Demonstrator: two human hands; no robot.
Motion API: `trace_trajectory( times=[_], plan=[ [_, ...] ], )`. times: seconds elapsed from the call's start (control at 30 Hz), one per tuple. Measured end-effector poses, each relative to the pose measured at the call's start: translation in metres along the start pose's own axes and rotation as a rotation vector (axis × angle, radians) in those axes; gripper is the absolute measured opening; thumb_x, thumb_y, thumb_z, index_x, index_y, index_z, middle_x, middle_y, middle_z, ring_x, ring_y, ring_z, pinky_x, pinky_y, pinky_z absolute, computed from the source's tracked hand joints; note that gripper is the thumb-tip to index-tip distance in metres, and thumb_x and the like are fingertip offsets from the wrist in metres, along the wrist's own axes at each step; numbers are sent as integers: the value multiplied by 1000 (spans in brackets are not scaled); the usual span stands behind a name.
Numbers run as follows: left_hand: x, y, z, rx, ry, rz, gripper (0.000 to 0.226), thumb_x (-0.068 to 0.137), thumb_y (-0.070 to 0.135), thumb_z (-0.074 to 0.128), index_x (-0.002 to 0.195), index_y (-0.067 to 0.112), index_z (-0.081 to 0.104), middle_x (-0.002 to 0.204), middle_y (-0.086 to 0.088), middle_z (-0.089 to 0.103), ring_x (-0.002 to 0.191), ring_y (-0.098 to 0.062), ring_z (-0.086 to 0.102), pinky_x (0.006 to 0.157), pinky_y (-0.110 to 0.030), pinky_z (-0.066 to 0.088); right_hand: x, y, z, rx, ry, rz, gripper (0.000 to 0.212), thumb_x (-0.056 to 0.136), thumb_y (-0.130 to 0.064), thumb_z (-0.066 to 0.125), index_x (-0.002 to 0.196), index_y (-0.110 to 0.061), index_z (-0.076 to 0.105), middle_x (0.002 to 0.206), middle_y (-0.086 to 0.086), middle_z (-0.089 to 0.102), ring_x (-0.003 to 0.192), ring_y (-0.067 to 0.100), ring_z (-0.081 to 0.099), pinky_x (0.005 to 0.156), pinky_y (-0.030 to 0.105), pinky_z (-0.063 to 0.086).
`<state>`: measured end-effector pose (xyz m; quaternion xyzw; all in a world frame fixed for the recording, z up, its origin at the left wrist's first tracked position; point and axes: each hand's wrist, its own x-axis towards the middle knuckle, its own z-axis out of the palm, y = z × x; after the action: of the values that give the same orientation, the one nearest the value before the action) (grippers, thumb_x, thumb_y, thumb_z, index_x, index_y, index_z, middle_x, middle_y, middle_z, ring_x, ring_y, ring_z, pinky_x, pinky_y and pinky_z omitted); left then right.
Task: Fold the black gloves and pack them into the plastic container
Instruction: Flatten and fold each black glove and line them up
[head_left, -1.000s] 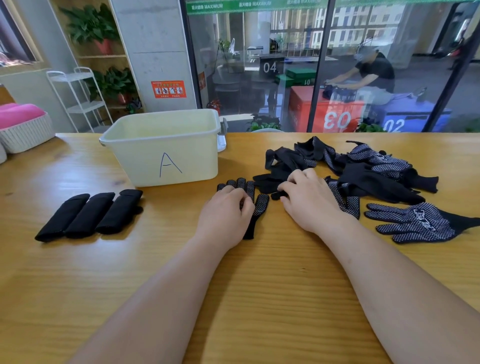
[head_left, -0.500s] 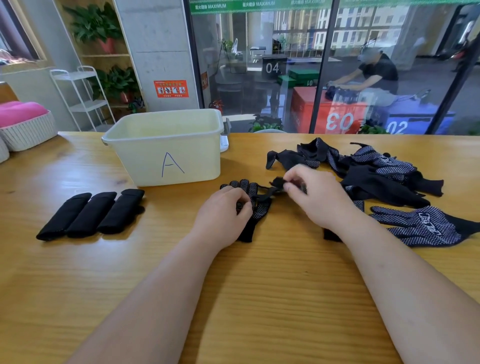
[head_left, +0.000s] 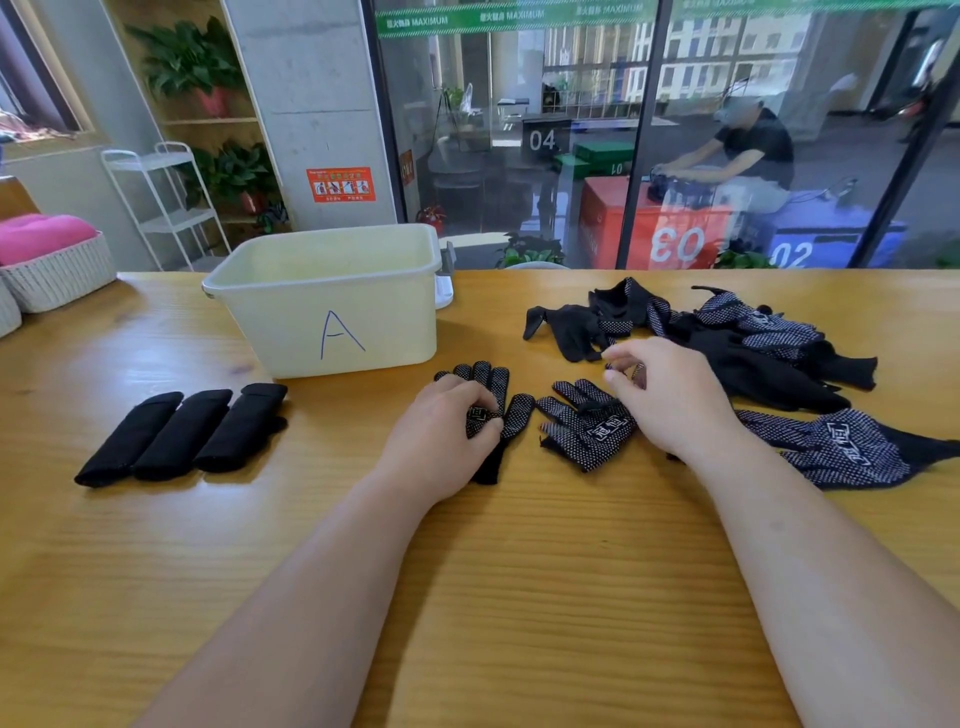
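Well, the wooden table (head_left: 519, 571) is standing before a glass wall (head_left: 493, 130), a concrete pillar (head_left: 311, 104) to the left, and the cream plastic container (head_left: 332, 291) — blue "A" on its side — is sitting near three folded gloves (head_left: 182, 431). The left hand (head_left: 447, 431) is resting bent-fingered on one dotted glove (head_left: 493, 384), pressing it down, while the right hand (head_left: 670, 400) is hovering, fingers loosely curled, over a second glove (head_left: 587, 426) beside a loose pile (head_left: 737, 348); whether it is gripping I cannot tell. "MAXIMUM" is running along the green band (head_left: 519, 15), boxes (head_left: 649, 228) beyond showing 04, 03, 02.
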<state>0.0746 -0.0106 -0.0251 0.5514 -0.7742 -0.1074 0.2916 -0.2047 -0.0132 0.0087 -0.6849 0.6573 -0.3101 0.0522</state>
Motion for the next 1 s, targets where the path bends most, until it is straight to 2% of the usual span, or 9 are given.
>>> trace_trajectory(
  times=[0.13,0.27,0.37,0.43,0.53,0.67,0.8,0.9,1.0],
  plan=[
    [1,-2,-1,-8,-8,39,31,100,46,69,128,34,67,138,15,56,134,-7,46,106,-29,41,-11,8,-3,-260,-233,-43,61,101,-61,57,157,-42,43,163,-11,42,151,20,35,116,51,44],
    [1,2,-1,23,-83,49,45,103,52,62,145,34,60,157,16,48,148,-8,41,118,-30,35,-22,17,-3,-387,-384,82,75,102,-76,28,168,-43,14,177,-5,10,164,24,5,128,53,23],
    [-2,4,-2,52,-142,47,50,105,55,57,151,35,55,164,16,42,152,-9,36,122,-32,32,-34,9,-12,-321,-259,13,69,100,-76,32,160,-44,36,169,-8,30,158,22,17,121,51,33],
    [-4,4,-2,59,-150,50,52,105,56,56,152,36,53,165,16,41,154,-10,34,125,-35,32,-46,-2,-17,-180,-217,-54,56,93,-83,42,136,-50,58,143,-19,49,141,12,34,106,45,45],
    [-6,1,-2,76,-162,56,56,102,59,58,153,37,52,166,15,40,156,-11,31,127,-43,33,-61,-20,-13,-225,-296,-115,56,79,-93,54,114,-50,61,117,-24,48,118,4,40,90,38,48],
    [-8,-2,-1,72,-183,65,58,100,62,60,152,37,52,165,14,41,155,-11,32,127,-45,34,-60,-24,-1,-233,-204,-179,28,97,-59,64,119,-44,69,116,-19,55,116,9,50,89,37,52],
    [-9,-2,-2,33,-146,72,55,100,62,60,148,36,57,159,16,47,151,-10,37,124,-43,37,-59,-19,-5,182,-121,-102,17,105,-36,61,116,-39,74,105,-18,66,96,6,62,86,36,53],
    [-8,0,-4,10,-121,57,50,103,61,57,146,34,59,155,16,50,146,-9,42,122,-41,39,-56,-26,-16,386,-74,-54,20,110,-28,53,112,-37,70,89,-17,71,79,-2,64,70,22,48],
    [-8,2,-5,-5,-107,40,48,104,59,55,144,33,61,151,16,53,143,-9,44,119,-38,40,-48,-36,-28,552,-120,-44,22,111,-25,52,120,-34,70,103,-20,75,99,-4,68,81,18,50]
  ],
)
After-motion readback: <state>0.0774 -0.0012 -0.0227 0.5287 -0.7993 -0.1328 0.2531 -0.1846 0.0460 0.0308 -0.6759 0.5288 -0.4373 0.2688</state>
